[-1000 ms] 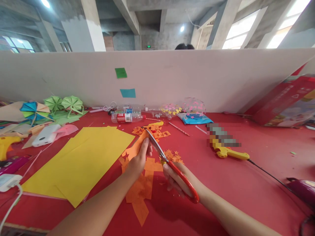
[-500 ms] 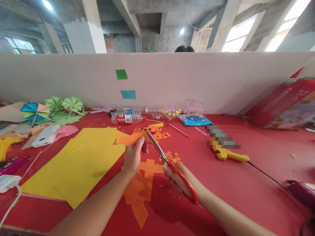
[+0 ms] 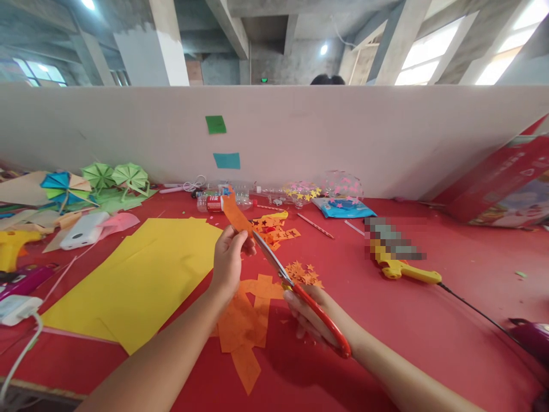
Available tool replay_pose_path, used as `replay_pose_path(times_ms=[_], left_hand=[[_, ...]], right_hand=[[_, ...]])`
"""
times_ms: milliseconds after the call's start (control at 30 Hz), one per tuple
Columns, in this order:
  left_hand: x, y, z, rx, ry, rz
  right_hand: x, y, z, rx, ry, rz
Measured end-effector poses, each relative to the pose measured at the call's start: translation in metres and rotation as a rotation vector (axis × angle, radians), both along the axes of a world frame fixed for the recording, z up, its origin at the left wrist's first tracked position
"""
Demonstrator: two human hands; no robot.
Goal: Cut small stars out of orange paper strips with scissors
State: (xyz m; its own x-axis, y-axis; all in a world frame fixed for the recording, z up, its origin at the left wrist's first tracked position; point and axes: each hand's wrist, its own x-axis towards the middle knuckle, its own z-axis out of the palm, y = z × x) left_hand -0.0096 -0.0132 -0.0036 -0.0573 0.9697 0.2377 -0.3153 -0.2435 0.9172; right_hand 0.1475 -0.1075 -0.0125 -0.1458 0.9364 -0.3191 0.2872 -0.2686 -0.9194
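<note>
My left hand (image 3: 229, 258) pinches a strip of orange paper (image 3: 235, 213) that stands up and leans away from me. My right hand (image 3: 309, 318) grips red-handled scissors (image 3: 300, 289), their blades pointing at the strip's lower end beside my left fingers. Below both hands lie orange paper offcuts (image 3: 245, 327) on the red table (image 3: 429, 320). A small heap of cut orange stars (image 3: 303, 273) rests just right of the blades, and more star-punched orange scraps (image 3: 274, 228) lie farther back.
A large yellow sheet (image 3: 141, 274) lies to the left. A yellow glue gun (image 3: 405, 266) with a black cord is on the right, a red box (image 3: 506, 183) beyond it. Bottles, folded paper fans (image 3: 114, 178) and a white partition (image 3: 343, 131) line the back.
My left hand has lifted the orange strip off the table and turned it from lying sideways to standing upright. The scissors hand has stayed nearly in place.
</note>
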Motion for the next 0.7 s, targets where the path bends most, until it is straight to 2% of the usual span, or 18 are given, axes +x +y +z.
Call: replay_pose_path(times_ms=[400, 700], left_hand=[[-0.0012, -0.0031, 0.0017, 0.089, 0.118, -0.037], [0.0001, -0.0005, -0.0005, 0.055, 0.063, -0.093]], right_hand=[[0.007, 0.0007, -0.0021, 0.055, 0.038, 0.089], [0.0084, 0.0006, -0.0063, 0.056, 0.048, 0.072]])
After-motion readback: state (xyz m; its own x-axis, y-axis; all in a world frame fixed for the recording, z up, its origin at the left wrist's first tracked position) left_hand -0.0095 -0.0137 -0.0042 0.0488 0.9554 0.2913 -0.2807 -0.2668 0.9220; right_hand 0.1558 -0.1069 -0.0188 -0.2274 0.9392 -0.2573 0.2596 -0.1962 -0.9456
